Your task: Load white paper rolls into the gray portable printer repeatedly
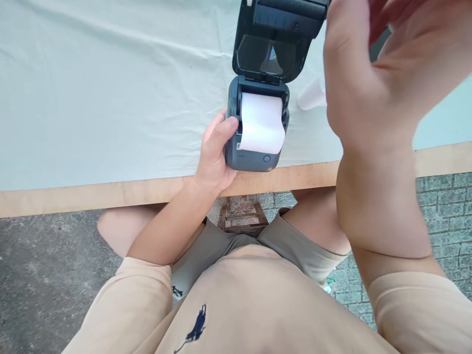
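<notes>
My left hand [217, 147] is closed around the left side of a small dark grey label printer [252, 162], its thumb on the edge near the paper. The printer's lid [273, 44] is hinged up, with a dark window and a black roller part. Inside lies a white paper roll [262, 120], its loose end hanging forward over the front, above a round power button. My right hand [376, 78] is raised at the upper right, close to the camera, its thumb beside the lid's top corner. Its fingers are curled and partly cut off; a dark patch shows between them.
The table [110, 98] is covered with a pale, wrinkled cloth and has a bare wooden front edge [92, 195]. A white roll-like object [312, 94] lies right of the printer, partly behind my right hand. A wooden stool [243, 221] shows between my legs.
</notes>
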Available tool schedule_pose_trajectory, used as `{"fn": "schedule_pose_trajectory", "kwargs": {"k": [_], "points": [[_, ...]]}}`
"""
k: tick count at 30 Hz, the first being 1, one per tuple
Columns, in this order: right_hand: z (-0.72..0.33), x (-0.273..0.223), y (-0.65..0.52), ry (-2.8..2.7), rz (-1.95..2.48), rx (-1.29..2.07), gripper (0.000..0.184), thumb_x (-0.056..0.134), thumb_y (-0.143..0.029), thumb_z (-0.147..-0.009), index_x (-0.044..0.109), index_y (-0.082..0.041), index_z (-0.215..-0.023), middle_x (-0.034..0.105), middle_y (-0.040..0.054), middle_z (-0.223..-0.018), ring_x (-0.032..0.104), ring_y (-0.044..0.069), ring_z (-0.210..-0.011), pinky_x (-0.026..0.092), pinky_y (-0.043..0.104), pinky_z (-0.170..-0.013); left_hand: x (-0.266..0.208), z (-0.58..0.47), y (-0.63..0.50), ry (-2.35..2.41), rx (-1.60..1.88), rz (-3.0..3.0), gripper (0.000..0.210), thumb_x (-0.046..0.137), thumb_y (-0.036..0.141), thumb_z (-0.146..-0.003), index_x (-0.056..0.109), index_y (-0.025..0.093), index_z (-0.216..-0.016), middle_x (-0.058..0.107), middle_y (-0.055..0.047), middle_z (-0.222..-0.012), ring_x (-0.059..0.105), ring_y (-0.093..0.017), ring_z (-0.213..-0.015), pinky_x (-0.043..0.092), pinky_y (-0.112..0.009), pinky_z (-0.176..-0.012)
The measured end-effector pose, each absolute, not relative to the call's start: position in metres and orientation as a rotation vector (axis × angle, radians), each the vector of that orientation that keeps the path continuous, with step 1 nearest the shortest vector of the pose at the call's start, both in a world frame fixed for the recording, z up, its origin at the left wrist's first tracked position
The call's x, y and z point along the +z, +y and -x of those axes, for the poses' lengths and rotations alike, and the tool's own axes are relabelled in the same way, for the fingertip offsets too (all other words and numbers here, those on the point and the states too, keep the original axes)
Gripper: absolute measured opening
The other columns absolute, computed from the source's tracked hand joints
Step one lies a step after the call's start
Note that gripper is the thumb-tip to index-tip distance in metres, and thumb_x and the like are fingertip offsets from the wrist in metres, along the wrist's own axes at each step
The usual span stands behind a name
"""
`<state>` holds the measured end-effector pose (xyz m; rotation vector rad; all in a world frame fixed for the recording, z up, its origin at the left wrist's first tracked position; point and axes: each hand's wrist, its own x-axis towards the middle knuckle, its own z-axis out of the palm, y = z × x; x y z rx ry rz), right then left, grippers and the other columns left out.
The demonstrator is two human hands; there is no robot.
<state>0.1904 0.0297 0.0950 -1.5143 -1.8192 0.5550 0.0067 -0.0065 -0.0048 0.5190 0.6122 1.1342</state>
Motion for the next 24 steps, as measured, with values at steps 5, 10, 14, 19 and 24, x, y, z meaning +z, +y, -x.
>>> {"fn": "schedule_pose_trajectory", "kwargs": {"k": [5, 10, 14, 19, 24], "points": [[-0.191, 0.072, 0.039, -1.899, 1.428, 0.201, 0.030, 0.055, -0.031, -0.093, 0.060, -0.021, -0.121, 0.066, 0.0059, -0.120, 0.067, 0.022, -0.106, 0.052, 0.034, -0.080, -0.010, -0.005, -0.007, 0.630, 1.125, -0.629, 0.034, 0.079, 0.033, -0.085, 0.067, 0.020, -0.113, 0.077, -0.003, -0.106, 0.067, -0.029, -0.130, 0.060, -0.038, -0.108], [-0.184, 0.070, 0.038, -1.930, 1.370, 0.408, 0.034, 0.059, -0.023, -0.087, 0.060, -0.020, -0.120, 0.066, 0.0063, -0.126, 0.066, 0.023, -0.112, 0.053, 0.033, -0.078, -0.017, -0.004, -0.006, 0.612, 1.140, -0.697, 0.034, 0.080, 0.028, -0.083, 0.068, 0.020, -0.114, 0.078, -0.003, -0.107, 0.071, -0.029, -0.124, 0.064, -0.039, -0.103], [-0.187, 0.064, 0.038, -1.961, 1.160, 0.497, 0.022, 0.049, -0.038, -0.098, 0.061, -0.025, -0.112, 0.065, 0.0032, -0.111, 0.063, 0.019, -0.100, 0.053, 0.033, -0.076, -0.017, -0.004, -0.006, 0.622, 1.147, -0.667, 0.035, 0.081, 0.026, -0.079, 0.070, 0.018, -0.111, 0.078, -0.002, -0.101, 0.071, -0.029, -0.124, 0.064, -0.037, -0.100], [-0.185, 0.058, 0.033, -1.977, 1.108, 0.659, 0.014, 0.056, -0.039, -0.098, 0.060, -0.028, -0.107, 0.065, 0.0023, -0.116, 0.061, 0.018, -0.111, 0.056, 0.031, -0.085, -0.012, -0.004, -0.005, 0.658, 1.111, -0.634, 0.039, 0.086, 0.029, -0.074, 0.070, 0.017, -0.108, 0.077, -0.002, -0.100, 0.077, -0.023, -0.100, 0.066, -0.031, -0.082], [-0.185, 0.055, 0.030, -1.950, 1.097, 0.774, 0.020, 0.060, -0.042, -0.095, 0.059, -0.028, -0.109, 0.061, 0.0053, -0.121, 0.058, 0.021, -0.114, 0.055, 0.032, -0.077, -0.009, -0.005, -0.005, 0.717, 1.111, -0.632, 0.038, 0.087, 0.025, -0.070, 0.069, 0.019, -0.104, 0.075, 0.000, -0.097, 0.075, -0.018, -0.088, 0.064, -0.028, -0.075]]}}
